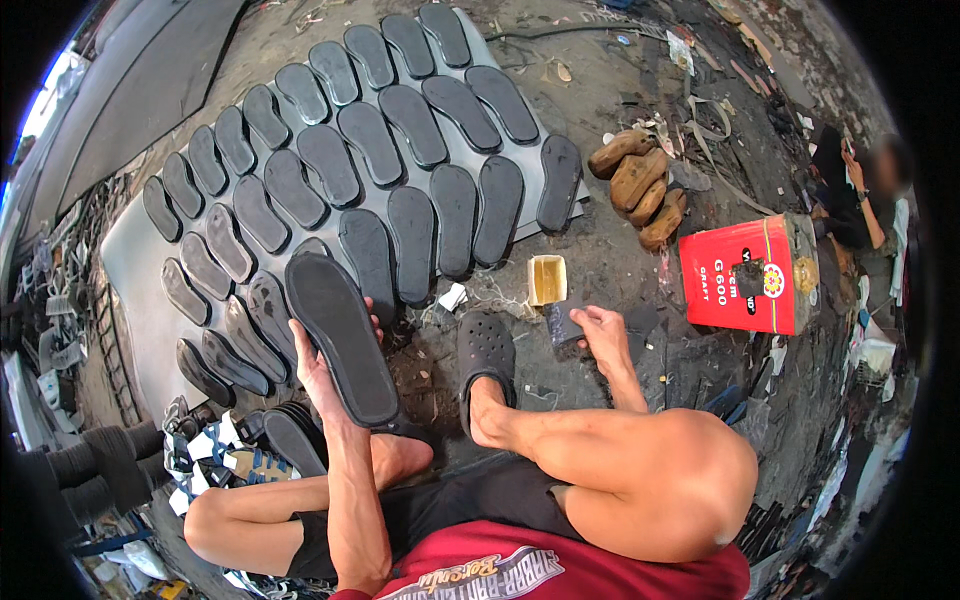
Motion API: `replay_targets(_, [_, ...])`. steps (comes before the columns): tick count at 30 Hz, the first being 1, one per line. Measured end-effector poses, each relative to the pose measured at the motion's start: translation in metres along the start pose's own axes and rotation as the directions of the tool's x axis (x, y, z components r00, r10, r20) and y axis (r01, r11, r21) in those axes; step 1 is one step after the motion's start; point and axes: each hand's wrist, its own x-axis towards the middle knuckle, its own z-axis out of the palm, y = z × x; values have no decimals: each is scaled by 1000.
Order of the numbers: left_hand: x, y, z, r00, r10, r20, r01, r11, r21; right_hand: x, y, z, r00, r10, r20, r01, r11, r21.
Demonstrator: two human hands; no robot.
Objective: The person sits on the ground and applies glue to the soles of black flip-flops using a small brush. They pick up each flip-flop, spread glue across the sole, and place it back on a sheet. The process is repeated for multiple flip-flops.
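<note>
My left hand [314, 362] grips a long black shoe sole [342, 335] by its edges, tilted above my left foot, with its broad face toward me. Fingertips show at the sole's far edge. In my right hand [603, 338] is a small dark flat pad [565, 322], pinched between thumb and fingers, low over the ground. Just beyond that pad stands a small open box [535, 288] with yellowish liquid in it. Several more black soles [411, 240] lie in rows on a grey sheet [135, 268] ahead and to the left.
Brown wooden shoe lasts [640, 180] are heaped at the right, beyond a red square tin [735, 275]. A dark clog [486, 345] is on my right foot. Sandal parts [205, 458] pile by my left knee. Another person [850, 190] sits at the far right.
</note>
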Motion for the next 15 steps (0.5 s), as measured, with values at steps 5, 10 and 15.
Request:
replay_targets(5, [12,-18,5,996,7,-94,6,991,135,-19,-15,8,999,-7,-34,3,993,-122])
replay_targets(10, [9,-43,29,982,-119,-144,140,979,147,-51,-101,18,953,-164,253,104,966,236])
replay_targets(15, [11,-61,60,982,-185,43,178,977,120,-77,-217,77,838,-453,303,287,839,462])
